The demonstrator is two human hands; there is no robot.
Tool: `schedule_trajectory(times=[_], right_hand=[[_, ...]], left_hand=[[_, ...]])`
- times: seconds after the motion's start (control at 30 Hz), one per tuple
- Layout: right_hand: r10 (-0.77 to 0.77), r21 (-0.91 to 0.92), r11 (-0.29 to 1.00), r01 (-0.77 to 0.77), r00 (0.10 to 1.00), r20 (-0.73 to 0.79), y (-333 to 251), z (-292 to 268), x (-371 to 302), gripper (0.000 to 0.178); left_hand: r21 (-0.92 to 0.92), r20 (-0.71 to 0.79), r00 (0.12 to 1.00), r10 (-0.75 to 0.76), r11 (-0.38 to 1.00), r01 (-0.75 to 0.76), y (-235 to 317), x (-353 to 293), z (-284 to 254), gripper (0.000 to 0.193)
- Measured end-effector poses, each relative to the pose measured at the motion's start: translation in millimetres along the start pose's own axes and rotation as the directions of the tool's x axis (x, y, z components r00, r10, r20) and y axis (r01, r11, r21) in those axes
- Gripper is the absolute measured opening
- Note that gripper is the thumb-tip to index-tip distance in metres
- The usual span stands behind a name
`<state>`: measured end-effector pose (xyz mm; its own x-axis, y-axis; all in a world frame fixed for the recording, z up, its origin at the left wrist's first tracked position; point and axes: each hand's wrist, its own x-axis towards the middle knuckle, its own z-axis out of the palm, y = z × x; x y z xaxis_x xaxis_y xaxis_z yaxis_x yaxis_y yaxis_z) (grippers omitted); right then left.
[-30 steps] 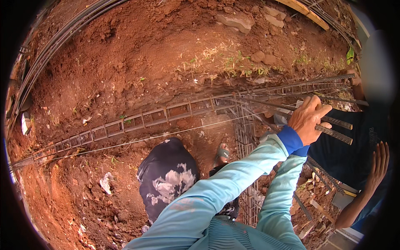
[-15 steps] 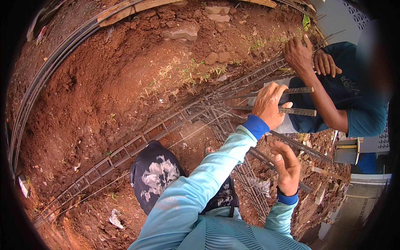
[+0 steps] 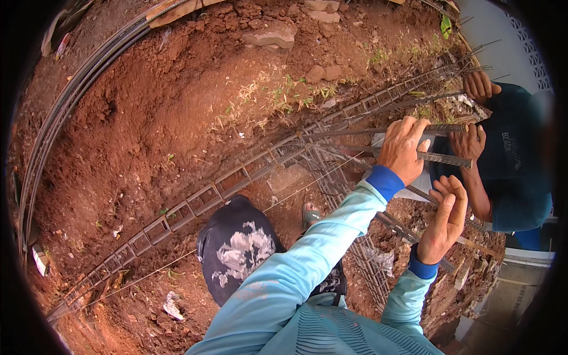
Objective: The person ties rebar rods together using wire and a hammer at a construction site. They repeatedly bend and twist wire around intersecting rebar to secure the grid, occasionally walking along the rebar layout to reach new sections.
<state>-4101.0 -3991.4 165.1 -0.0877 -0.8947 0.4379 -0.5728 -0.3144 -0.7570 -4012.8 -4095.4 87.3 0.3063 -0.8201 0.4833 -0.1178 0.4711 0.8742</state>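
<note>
My left hand point(image 3: 403, 151) is closed round two ribbed steel bars, an upper rebar point(image 3: 445, 128) and a lower rebar point(image 3: 447, 158), whose ends stick out to the right. Just below it my right hand point(image 3: 442, 222) is raised, fingers apart and loosely bent, with nothing in it. More bars slope down to the right behind that hand. The bars run back to a joint where a long rebar cage point(image 3: 216, 190) meets a second rebar cage point(image 3: 370, 269). A co-worker's hand point(image 3: 467, 142) is at the upper rebar's end; their other hand point(image 3: 480, 86) is by a farther bar.
A co-worker in a dark shirt point(image 3: 515, 160) is close at the right. A taut string point(image 3: 307, 188) runs beside the long cage. Long bent bars point(image 3: 44, 136) curve along the left. Red soil point(image 3: 171, 112) surrounds the cages, with stone slabs point(image 3: 271, 38) at the far side.
The co-worker's hands have come apart, one down to the upper rebar's end, one by a farther bar. My right hand has risen nearer the bars. My left hand keeps its grip.
</note>
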Motion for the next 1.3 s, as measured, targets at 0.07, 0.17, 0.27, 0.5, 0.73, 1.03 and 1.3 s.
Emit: schedule_trajectory(times=[0.07, 0.17, 0.27, 0.5, 0.73, 1.03, 1.3], right_hand=[[-0.011, 0.000, 1.000, 0.011, 1.000, -0.006, 1.0, 9.8, 5.3, 0.040], [-0.016, -0.008, 1.000, 0.016, 1.000, -0.010, 2.0, 17.4, 5.1, 0.042], [-0.014, -0.023, 1.000, 0.013, 1.000, -0.019, 7.0, 16.8, 4.4, 0.044], [-0.082, -0.008, 0.997, 0.082, 0.992, -0.092, 17.2, 20.1, 24.8, 0.053], [-0.135, 0.491, 0.866, 0.099, 0.990, 0.039, 34.9, 44.1, 63.7, 0.094], [-0.259, 0.544, 0.827, 0.141, 0.955, 0.146, 36.6, 56.6, 86.4, 0.090], [-0.108, 0.464, 0.885, 0.043, 0.988, 0.114, 42.7, 39.7, 64.5, 0.046]], left_hand=[[-0.002, -0.011, 1.000, 0.003, 1.000, -0.003, 0.2, -0.5, 1.2, 0.036], [-0.027, -0.029, 1.000, 0.001, 1.000, -0.002, -0.5, -0.4, 1.2, 0.037], [-0.025, -0.024, 1.000, 0.000, 1.000, 0.000, -0.9, 1.1, 0.3, 0.038], [-0.044, -0.005, 1.000, -0.011, 0.999, 0.011, -1.5, 4.0, -2.3, 0.042], [-0.059, 0.004, 1.000, 0.004, 0.998, -0.003, -2.2, 3.4, -1.3, 0.051], [-0.002, 0.035, 0.999, -0.042, 0.999, 0.042, 0.1, 0.1, -7.2, 0.053], [0.071, -0.089, 0.996, -0.027, 0.997, 0.033, 5.2, -18.6, 15.6, 0.035]])
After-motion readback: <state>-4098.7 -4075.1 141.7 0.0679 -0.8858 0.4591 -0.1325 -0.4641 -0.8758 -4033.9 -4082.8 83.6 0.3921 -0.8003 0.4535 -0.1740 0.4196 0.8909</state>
